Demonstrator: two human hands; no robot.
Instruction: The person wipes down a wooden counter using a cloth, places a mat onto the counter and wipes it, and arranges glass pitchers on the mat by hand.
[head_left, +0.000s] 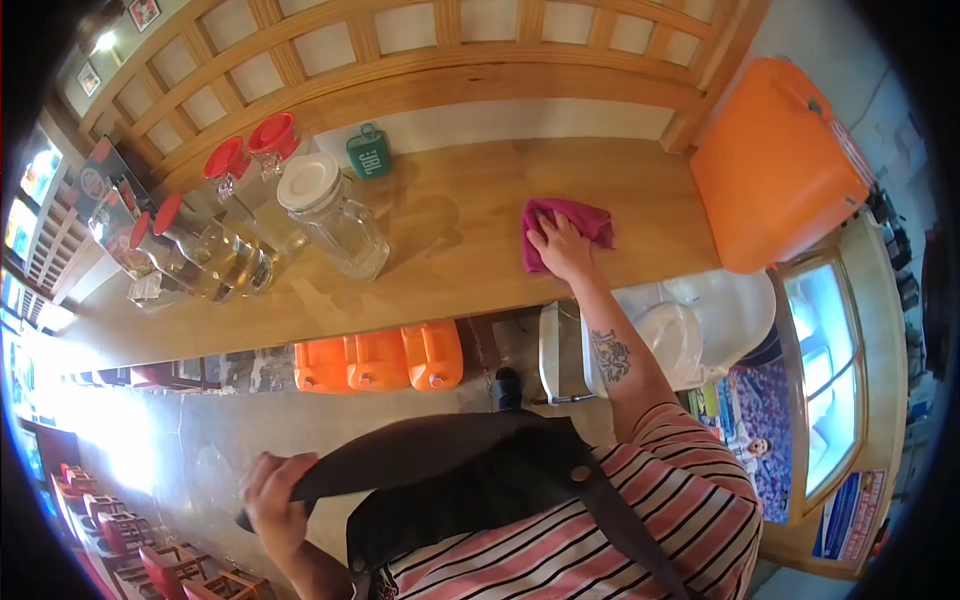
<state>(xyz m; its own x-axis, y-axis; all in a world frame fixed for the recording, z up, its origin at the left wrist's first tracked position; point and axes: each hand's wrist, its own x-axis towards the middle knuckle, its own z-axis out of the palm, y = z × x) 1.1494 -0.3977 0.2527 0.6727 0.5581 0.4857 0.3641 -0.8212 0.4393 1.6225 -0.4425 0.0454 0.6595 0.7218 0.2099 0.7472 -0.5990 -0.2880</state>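
Note:
On the wooden counter point(450, 230), my right hand point(563, 248) presses down on a magenta cleaning cloth point(592, 222), its fingers bent over the bunched fabric. My left hand point(277, 498) is low at the left, away from the counter, with its fingers closed around a dark apron strap point(400, 462). The strap stretches across in front of the black apron point(450, 500). Left of the cloth stands a glass jug with a white lid point(338, 220), and behind it a small green JBL speaker point(369, 152).
Red-lidded glass jars point(262, 185) and red-capped bottles point(215, 258) stand on the counter's left. A large orange container point(775, 170) is at the right end. Below the counter are orange jugs point(378, 360) and a white plastic basin point(735, 320). A wooden lattice point(400, 65) lines the back.

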